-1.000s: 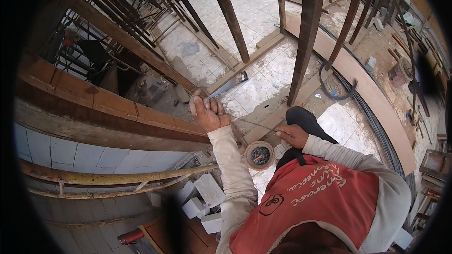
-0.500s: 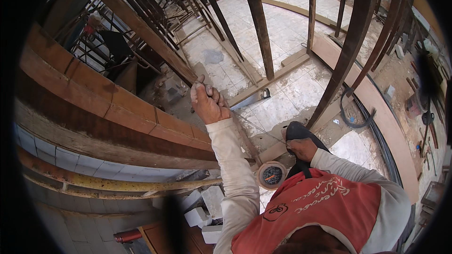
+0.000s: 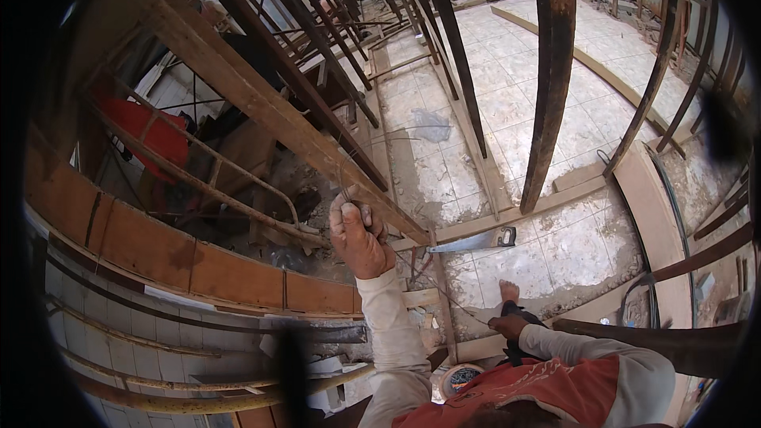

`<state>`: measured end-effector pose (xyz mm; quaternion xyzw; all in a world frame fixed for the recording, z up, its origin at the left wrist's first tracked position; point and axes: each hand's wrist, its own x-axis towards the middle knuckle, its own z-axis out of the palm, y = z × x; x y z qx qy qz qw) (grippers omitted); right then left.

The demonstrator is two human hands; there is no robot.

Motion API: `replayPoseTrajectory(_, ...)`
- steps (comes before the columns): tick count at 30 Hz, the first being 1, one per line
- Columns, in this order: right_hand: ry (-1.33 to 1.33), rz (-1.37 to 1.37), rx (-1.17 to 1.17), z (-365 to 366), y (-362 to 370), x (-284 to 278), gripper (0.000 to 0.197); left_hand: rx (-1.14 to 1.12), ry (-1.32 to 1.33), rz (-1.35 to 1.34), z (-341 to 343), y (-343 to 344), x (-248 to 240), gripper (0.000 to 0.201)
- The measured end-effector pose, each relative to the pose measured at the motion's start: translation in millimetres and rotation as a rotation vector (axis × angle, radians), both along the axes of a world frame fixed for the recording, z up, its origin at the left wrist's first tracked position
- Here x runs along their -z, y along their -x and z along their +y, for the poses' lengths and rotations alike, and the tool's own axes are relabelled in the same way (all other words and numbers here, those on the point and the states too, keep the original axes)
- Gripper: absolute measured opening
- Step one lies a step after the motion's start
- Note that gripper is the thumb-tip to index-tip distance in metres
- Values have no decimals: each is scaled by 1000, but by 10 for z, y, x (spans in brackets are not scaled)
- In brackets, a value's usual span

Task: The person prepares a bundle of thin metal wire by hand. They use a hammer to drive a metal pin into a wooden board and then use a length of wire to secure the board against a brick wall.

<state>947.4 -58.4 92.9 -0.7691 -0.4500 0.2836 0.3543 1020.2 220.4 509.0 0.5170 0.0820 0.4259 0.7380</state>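
Observation:
My left hand (image 3: 361,234) is raised beside a slanting wooden post (image 3: 261,123), its fingers curled in a pinch. A thin wire (image 3: 456,302) runs from it down to my right hand (image 3: 507,324), whose fingers are closed on the lower stretch. A small bent loop of wire shows above the left fingertips, against the post. Below the right hand, partly covered by my red shirt, stands a round container (image 3: 445,376) of what look like nails. A handsaw (image 3: 476,241) lies on the tiles just past the left hand.
Dark upright posts (image 3: 547,87) rise ahead and to the right. Wooden boards (image 3: 654,214) edge the tiled floor (image 3: 583,257). A low orange-brown wall (image 3: 214,265) curves along the left. A metal frame (image 3: 218,190) and a red sheet (image 3: 147,139) are beyond it. My bare foot (image 3: 509,292) rests on the tiles.
The view has swung, so the posts and floor appear shifted. The handsaw and my bare foot now show fully. Both hands keep the wire stretched between them, the left still raised by the post.

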Motion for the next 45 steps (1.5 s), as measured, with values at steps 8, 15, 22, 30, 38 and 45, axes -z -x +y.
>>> replayPoseTrajectory(8,-122,6,120,288,-1986,-951,63,-92,-41,211,-230,-1103,306,23)
replayPoseTrajectory(15,-821,865,193,912,-3226,-3241,60,-124,-43,334,-602,-1331,479,21)
replayPoseTrajectory(22,-741,940,259,1156,-3210,-3726,34,-177,-153,387,-835,-1436,577,23)
replayPoseTrajectory(30,-935,981,369,1341,-3344,-3689,19,-136,-223,433,-809,-1394,739,23)
replayPoseTrajectory(38,-1155,1348,447,1412,-3653,-3972,15,5,-96,449,-757,-1434,885,20)
replayPoseTrajectory(45,-1224,1290,430,1559,-3977,-3802,17,188,-135,505,-586,-1643,1047,21)
